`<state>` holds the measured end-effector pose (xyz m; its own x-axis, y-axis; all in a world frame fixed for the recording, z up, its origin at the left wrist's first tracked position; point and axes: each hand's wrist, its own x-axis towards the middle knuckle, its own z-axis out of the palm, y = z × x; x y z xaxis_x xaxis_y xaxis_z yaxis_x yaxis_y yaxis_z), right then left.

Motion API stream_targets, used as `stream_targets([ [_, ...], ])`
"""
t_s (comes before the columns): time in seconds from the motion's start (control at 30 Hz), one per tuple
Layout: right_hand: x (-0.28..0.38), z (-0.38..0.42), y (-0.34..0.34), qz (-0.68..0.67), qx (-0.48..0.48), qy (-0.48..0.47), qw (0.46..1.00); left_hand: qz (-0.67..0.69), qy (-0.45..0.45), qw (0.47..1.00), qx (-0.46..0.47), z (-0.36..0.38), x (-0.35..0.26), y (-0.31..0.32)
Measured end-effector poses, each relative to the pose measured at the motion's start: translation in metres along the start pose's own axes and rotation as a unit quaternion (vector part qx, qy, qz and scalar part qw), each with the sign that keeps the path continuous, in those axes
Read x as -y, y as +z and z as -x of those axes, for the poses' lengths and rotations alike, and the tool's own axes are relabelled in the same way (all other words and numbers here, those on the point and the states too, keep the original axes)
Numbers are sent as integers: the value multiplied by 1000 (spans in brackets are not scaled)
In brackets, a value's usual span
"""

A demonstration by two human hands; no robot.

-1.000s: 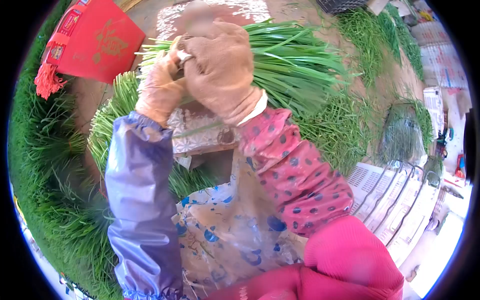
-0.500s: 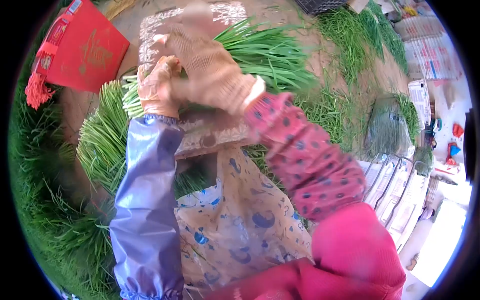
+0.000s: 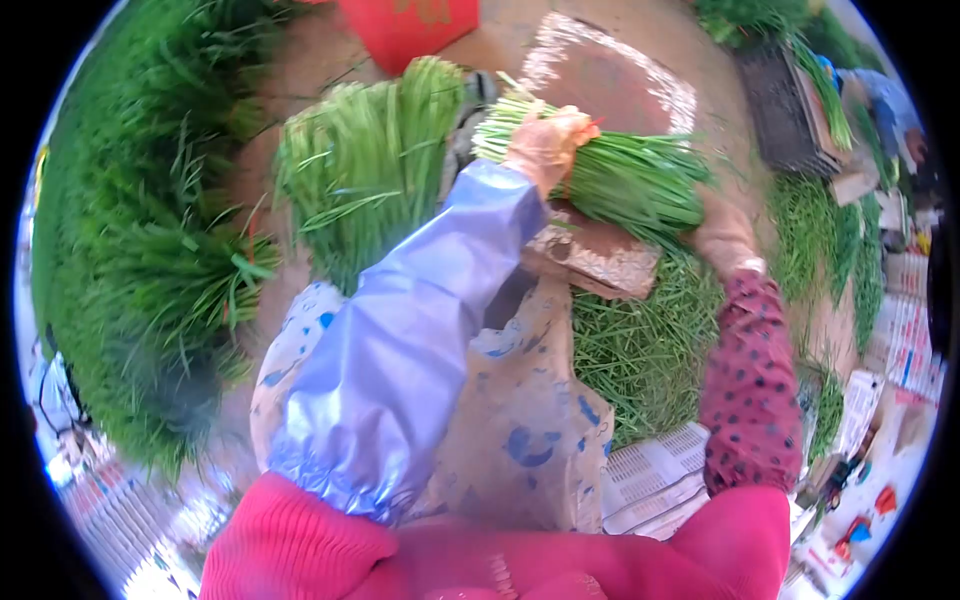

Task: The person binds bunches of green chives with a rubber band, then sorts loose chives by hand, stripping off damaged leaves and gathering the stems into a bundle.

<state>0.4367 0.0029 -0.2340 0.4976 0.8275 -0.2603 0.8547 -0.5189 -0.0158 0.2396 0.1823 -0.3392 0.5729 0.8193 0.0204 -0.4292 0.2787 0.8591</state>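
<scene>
A bunch of garlic chives [image 3: 640,180] lies across the patterned board or stool [image 3: 610,75], pale stems left, leaves right. A red-orange tie shows round it near my left hand. My gloved left hand [image 3: 548,148], in a shiny lilac sleeve cover, is closed round the stem end. At the leaf tips my right hand [image 3: 725,235], in a tan glove and dotted sleeve, grips the bunch; its fingers are partly hidden and blurred. Left of the board lies a large pile of chives [image 3: 370,170] with its pale ends pointing away from me.
A long heap of green leaves [image 3: 150,220] runs down the left side. Loose trimmings [image 3: 650,350] cover the floor below the board. A red container [image 3: 415,25] stands at the top, a dark crate [image 3: 790,105] at upper right. A patterned plastic sheet [image 3: 510,420] covers my lap.
My view has swung left and shows more of the chive pile. My right hand has gone from over the board, beside my left hand, to the leaf tips. A tie now shows round the bunch.
</scene>
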Motion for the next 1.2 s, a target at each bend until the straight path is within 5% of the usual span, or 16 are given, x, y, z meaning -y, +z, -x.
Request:
stream_targets([
  [0.07,13,17,-52,11,-28,-55,998,-243,101,965,12,2,-5,-5],
  [0.17,34,34,-143,2,-147,-176,973,-249,69,966,-28,34,-85,29],
  [0.23,54,57,-197,37,-193,-220,955,8,12,998,-54,40,-98,52],
  [0.43,175,131,-285,280,-201,-198,918,82,86,987,-112,52,-132,108],
  [0.57,219,137,-278,395,-138,-119,900,112,31,985,-127,50,-74,83],
  [0.63,207,115,-252,399,-124,-134,899,-73,-79,975,-192,48,-28,54],
  [0.67,196,99,-233,396,-125,-156,897,168,-89,973,-135,53,-11,47],
  [0.7,186,82,-218,389,-127,-176,895,168,-88,972,-135,47,-15,46],
  [0.73,176,76,-221,380,-121,-214,892,-6,-87,989,-120,41,-23,45],
  [0.8,156,63,-228,362,-106,-289,880,-348,-92,930,-76,39,-38,47],
  [0.9,28,15,-243,42,-70,-445,892,-271,41,958,-78,41,-81,72],
  [0.93,3,16,-238,40,-66,-444,893,-244,85,963,-77,40,-96,78],
  [1.0,-35,29,-218,-54,-78,-152,984,-282,212,936,0,33,-114,85],
  [1.07,-71,50,-199,170,-78,34,982,-407,221,886,-9,33,-103,90],
  [1.13,-63,78,-172,250,-21,59,966,-641,229,733,-18,29,-75,85],
  [1.2,-7,105,-135,-24,124,2,992,-656,245,714,-25,34,-3,48],
])
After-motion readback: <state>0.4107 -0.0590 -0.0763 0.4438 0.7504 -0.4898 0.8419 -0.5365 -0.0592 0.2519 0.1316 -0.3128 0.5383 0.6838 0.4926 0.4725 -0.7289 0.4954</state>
